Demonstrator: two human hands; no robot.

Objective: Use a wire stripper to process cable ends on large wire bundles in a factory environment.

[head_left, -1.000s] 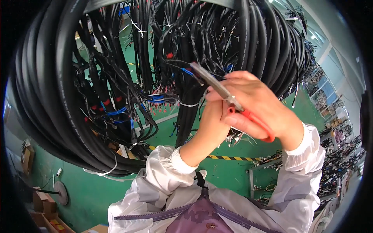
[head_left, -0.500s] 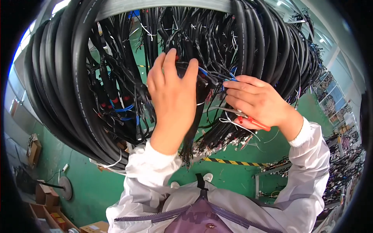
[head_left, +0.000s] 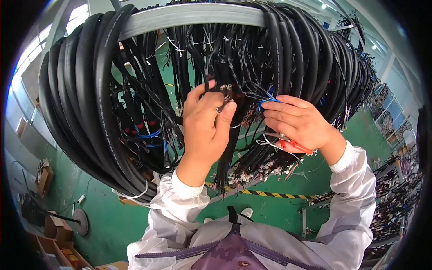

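Head view: thick black cables hang near the right hand, which holds red-handled cutters; left hand half-curls by metal-tipped leads, grip unclear.

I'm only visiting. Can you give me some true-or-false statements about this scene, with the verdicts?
1. The right hand holds a red-handled hand tool. True.
2. The left hand rests on the person's lap. False: the left hand is raised at the black cables.
3. A yellow-and-black striped line runs along the floor. True.
4. The floor is red. False: it is green.
5. The person's sleeves are white. True.
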